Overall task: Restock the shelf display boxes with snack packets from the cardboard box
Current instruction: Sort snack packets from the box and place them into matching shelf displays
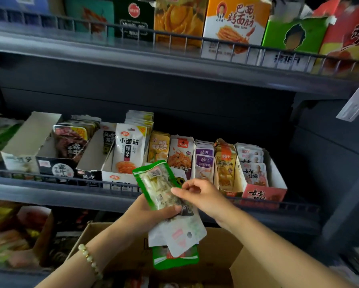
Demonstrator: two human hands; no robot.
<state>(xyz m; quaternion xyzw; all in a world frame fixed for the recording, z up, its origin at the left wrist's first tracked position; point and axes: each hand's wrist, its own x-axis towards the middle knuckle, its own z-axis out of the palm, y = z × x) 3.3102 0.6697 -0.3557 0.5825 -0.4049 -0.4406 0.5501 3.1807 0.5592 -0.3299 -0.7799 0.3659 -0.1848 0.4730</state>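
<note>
My left hand grips a stack of snack packets in front of the middle shelf. On top lies a green-edged packet; white packets hang below the hand. My right hand pinches the right edge of the stack with thumb and fingers. Below both hands stands the open cardboard box, with packets dimly seen inside. Behind the hands, the middle shelf carries a row of display boxes: a white one with orange-noodle packets, a dark one, and a pink one at the right.
A wire rail runs along the middle shelf's front edge. The upper shelf holds tall orange, green and dark cartons. An empty-looking white display box sits at the left. More packaged goods fill the lower left shelf.
</note>
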